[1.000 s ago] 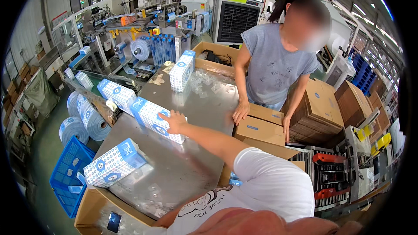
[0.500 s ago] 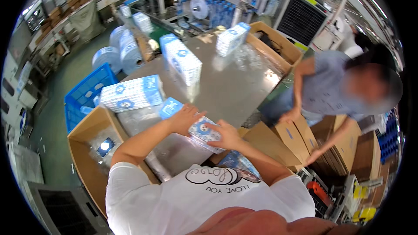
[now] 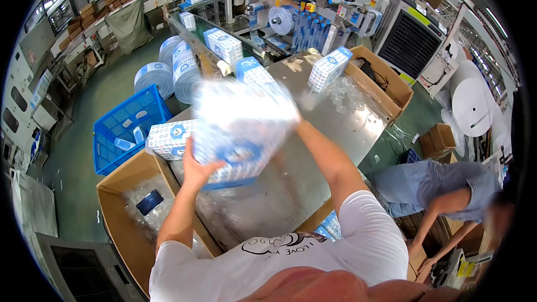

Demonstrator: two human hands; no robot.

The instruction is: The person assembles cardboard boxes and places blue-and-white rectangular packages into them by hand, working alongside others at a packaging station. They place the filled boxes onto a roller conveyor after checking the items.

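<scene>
I hold a large blue-and-white wrapped pack (image 3: pixel 240 128) up in front of me over the steel table (image 3: pixel 313 162); it is blurred by motion. My left hand (image 3: pixel 196 168) grips its lower left side. My right hand is hidden behind the pack's right end, with only the forearm (image 3: pixel 327 154) showing. Another blue-and-white pack (image 3: pixel 168 138) lies at the table's left edge, just beside my left hand. A third pack (image 3: pixel 330 68) stands at the far end of the table.
An open cardboard box (image 3: pixel 120 218) with clear plastic inside sits at my lower left, a blue crate (image 3: pixel 126 128) beyond it. More packs ride the conveyor (image 3: pixel 221 45). A second cardboard box (image 3: pixel 386 81) is at the far right. A person (image 3: pixel 442 187) bends over boxes on my right.
I have lifted the pack off the table with both hands and raised it toward me. My view has swung left and down. The other person has bent lower.
</scene>
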